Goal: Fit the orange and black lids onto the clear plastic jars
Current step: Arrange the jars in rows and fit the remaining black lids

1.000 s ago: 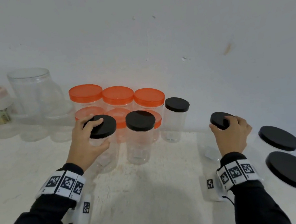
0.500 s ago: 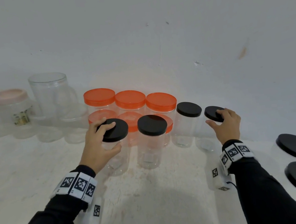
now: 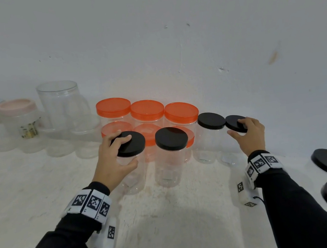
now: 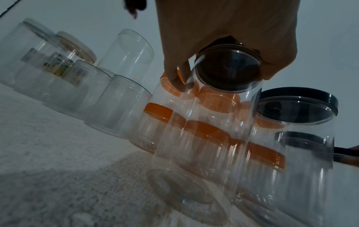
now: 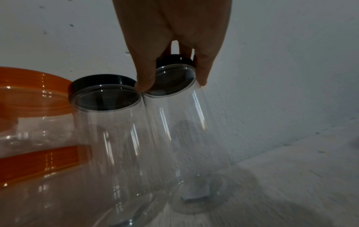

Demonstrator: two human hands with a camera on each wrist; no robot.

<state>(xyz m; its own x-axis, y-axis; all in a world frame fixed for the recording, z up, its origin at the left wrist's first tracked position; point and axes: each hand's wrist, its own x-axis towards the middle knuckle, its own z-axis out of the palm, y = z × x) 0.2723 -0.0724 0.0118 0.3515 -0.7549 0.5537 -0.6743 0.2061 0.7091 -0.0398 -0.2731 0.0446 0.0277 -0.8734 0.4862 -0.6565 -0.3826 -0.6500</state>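
From the head view, we are seeing our right hand carried leftward since a second ago, now setting its clear jar just beside the black-lidded jar. Our left hand is still gripping the front-left jar's black lid. Both jars are standing roughly upright on the white counter.

From the left wrist, the fingers are curling round the lid rim.

From the right wrist, the fingers are pinching a small black lid on its slightly tilted transparent jar.
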